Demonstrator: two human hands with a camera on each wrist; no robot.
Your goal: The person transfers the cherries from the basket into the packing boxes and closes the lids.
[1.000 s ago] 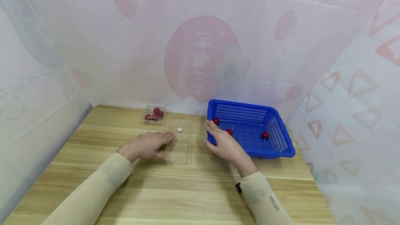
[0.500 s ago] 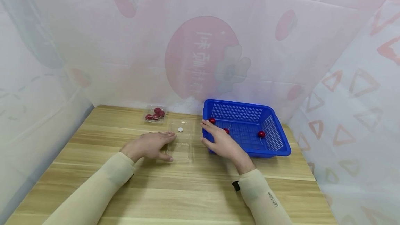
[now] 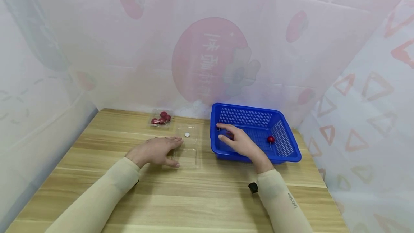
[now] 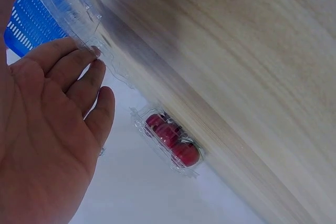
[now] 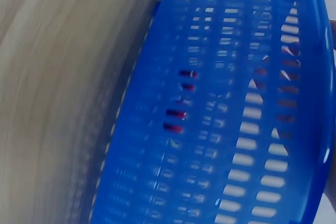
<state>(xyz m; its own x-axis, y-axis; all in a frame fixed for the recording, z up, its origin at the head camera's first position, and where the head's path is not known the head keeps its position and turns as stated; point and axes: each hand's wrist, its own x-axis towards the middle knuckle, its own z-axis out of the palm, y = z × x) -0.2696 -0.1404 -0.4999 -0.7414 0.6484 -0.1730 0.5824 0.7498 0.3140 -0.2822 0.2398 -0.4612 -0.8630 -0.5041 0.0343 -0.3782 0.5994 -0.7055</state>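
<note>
My left hand (image 3: pixel 155 150) rests with extended fingers at the left side of an opened clear plastic box (image 3: pixel 186 158), which lies flat on the table. In the left wrist view its fingertips meet the edge of the clear plastic. My right hand (image 3: pixel 239 141) is over the left part of a blue basket (image 3: pixel 247 117), fingers slightly bent, with nothing seen in its grasp. A red cherry (image 3: pixel 270 139) with a stem lies at the basket's right. Another red bit shows by the right fingertips. The right wrist view shows red fruit (image 5: pixel 176 114) through the basket's slots.
A clear box of several cherries (image 3: pixel 161 118) stands at the back left of the wooden table (image 3: pixel 155 204). A small white sticker (image 3: pixel 187 135) shows on the opened box's far half. A printed cloth (image 3: pixel 148 64) hangs behind the table.
The basket first shifted slightly left with my right hand at its left rim. Since then the right hand has moved right, over the basket's inside. My left hand has hardly moved.
</note>
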